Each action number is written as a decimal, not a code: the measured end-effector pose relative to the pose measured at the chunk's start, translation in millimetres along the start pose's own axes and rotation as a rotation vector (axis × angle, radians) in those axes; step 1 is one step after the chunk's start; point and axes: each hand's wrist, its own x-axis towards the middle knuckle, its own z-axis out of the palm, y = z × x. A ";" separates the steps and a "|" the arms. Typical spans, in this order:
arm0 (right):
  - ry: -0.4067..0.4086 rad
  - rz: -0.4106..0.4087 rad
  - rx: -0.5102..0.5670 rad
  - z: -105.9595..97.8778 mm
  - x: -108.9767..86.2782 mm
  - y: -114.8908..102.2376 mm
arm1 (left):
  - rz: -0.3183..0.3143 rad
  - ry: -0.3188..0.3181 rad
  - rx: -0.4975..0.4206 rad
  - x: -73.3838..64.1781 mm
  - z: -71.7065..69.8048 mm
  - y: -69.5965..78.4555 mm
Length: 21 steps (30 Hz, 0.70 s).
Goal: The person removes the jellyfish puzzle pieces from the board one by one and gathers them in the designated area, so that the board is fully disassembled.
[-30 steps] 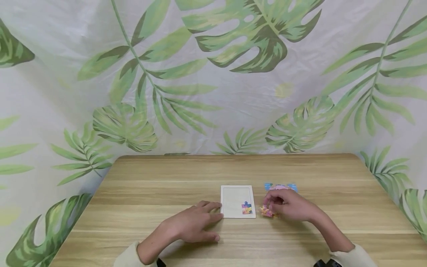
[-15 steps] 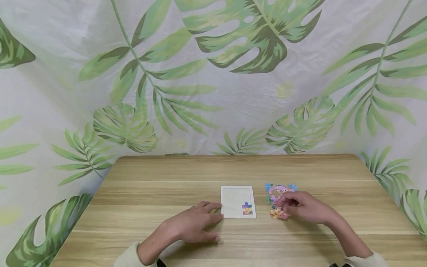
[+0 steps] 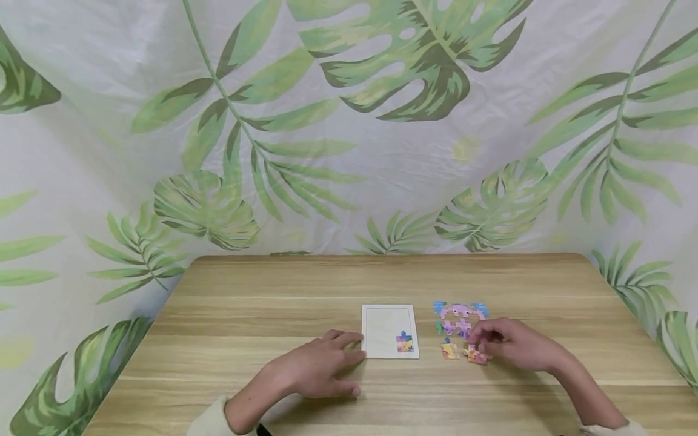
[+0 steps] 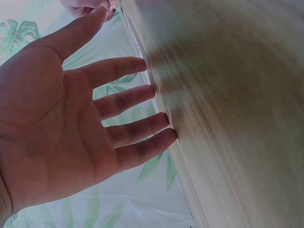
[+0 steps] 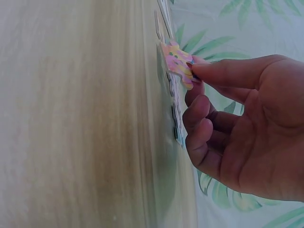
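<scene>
My right hand (image 3: 509,345) pinches a pink, yellow and orange jigsaw puzzle piece (image 5: 175,61) between thumb and index finger, its other fingers curled. In the right wrist view the piece is tilted, one edge close to the table. My left hand (image 3: 322,366) has its fingers spread, fingertips at the left edge of a white puzzle board (image 3: 382,330). A single multicoloured piece (image 3: 405,343) lies in that board's lower right corner. Just left of the held piece lies a yellow and orange piece (image 3: 449,350).
Behind the held piece, several pink and blue puzzle pieces (image 3: 460,310) lie close together, to the right of the board. All of this is on a wooden table (image 3: 262,303). A leaf-patterned cloth (image 3: 327,151) hangs along the table's far edge.
My right hand has moved to the right, away from the board, carrying the pinched puzzle piece. The yellow piece and the pink group have come into sight. My left hand stays put.
</scene>
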 end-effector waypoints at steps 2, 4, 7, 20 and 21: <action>0.001 -0.003 -0.001 -0.1 -0.2 0.7 | 0.000 0.000 -0.003 0.0 0.0 0.5; 0.006 -0.006 -0.008 0.5 0.2 0.8 | 0.001 0.001 -0.004 0.0 -0.1 0.9; 0.016 -0.004 -0.025 2.1 2.1 0.3 | 0.004 0.001 -0.007 0.1 0.0 1.0; 0.022 0.030 -0.103 9.1 10.5 -4.1 | 0.004 0.001 -0.010 -0.2 -0.3 0.3; 0.022 0.031 -0.108 9.3 10.9 -4.7 | 0.004 0.000 -0.009 0.0 -0.3 0.2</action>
